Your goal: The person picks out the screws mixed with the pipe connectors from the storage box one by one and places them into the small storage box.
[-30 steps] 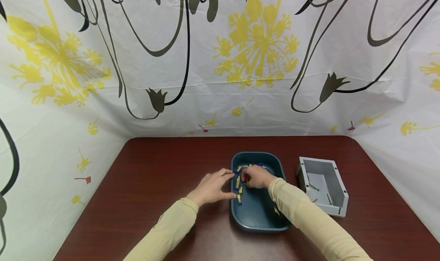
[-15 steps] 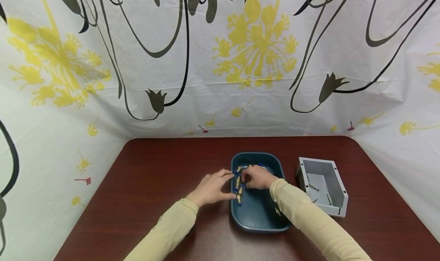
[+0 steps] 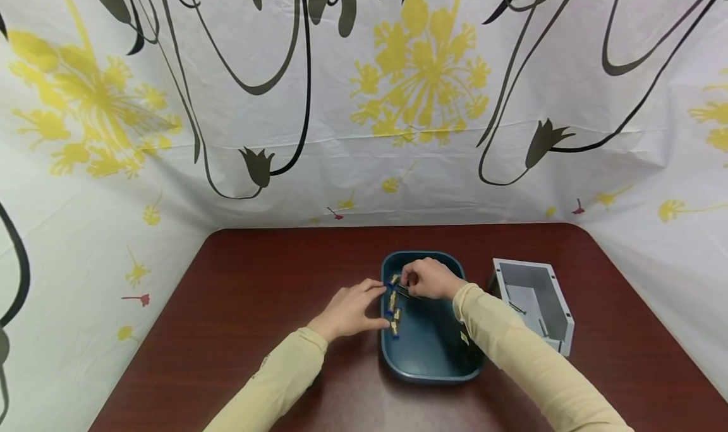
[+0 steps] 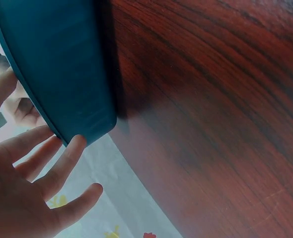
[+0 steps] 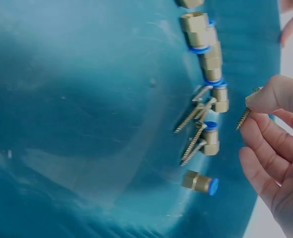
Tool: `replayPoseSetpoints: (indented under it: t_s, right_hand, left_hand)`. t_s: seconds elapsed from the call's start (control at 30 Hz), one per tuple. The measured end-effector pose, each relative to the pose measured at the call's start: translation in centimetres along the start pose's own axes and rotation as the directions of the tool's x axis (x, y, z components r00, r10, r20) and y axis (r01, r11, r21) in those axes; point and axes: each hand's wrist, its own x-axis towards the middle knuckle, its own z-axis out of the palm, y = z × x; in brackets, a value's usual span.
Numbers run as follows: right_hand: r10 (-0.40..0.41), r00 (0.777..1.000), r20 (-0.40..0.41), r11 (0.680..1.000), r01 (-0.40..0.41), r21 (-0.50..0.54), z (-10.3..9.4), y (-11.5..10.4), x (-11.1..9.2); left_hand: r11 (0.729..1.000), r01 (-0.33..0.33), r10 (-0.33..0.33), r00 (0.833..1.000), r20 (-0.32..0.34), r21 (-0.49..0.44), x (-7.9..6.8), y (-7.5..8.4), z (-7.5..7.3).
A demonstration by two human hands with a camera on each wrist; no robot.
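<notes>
My right hand is over the far part of a dark teal tray. Between its thumb and index finger it pinches a screw, as the right wrist view shows. Below lie several loose screws and a row of brass fittings with blue rings along the tray's left side. My left hand has its fingers spread at the tray's left rim. In the left wrist view, the left fingertips touch or nearly touch the tray's outer wall.
A grey box with a few screws in it stands right of the tray. Both are on a dark red-brown wooden table. A patterned white cloth hangs behind the table.
My right hand has lifted and moved slightly away from me, now with a screw pinched. Screws that it covered now show in the tray. The left hand stays in place.
</notes>
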Motion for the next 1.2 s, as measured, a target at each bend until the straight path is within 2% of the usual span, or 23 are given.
replayPoseSetpoints:
  t_s: [0.3, 0.6, 0.93, 1.2]
  right_hand:
    - [-0.037, 0.999, -0.021, 0.999, 0.037, 0.003, -2.0, -0.5, -0.3]
    - [-0.006, 1.000, -0.029, 1.000, 0.005, -0.019, -4.3, -0.6, -1.0]
    - [0.024, 0.997, -0.069, 0.998, -0.027, -0.048, -6.9, 0.3, -3.1]
    - [0.067, 0.993, -0.101, 0.995, -0.074, -0.069, -8.2, 1.8, -5.1]
  left_hand:
    - [1.000, 0.008, -0.008, 1.000, 0.002, -0.017, 0.1, 0.0, 0.0]
    - [1.000, 0.000, 0.000, 1.000, 0.001, -0.023, 0.1, -0.1, 0.0]
    - [1.000, 0.015, -0.015, 1.000, 0.002, -0.012, 0.0, 0.1, -0.2]
    - [1.000, 0.027, -0.027, 1.000, 0.008, -0.008, -0.1, 0.1, -0.1]
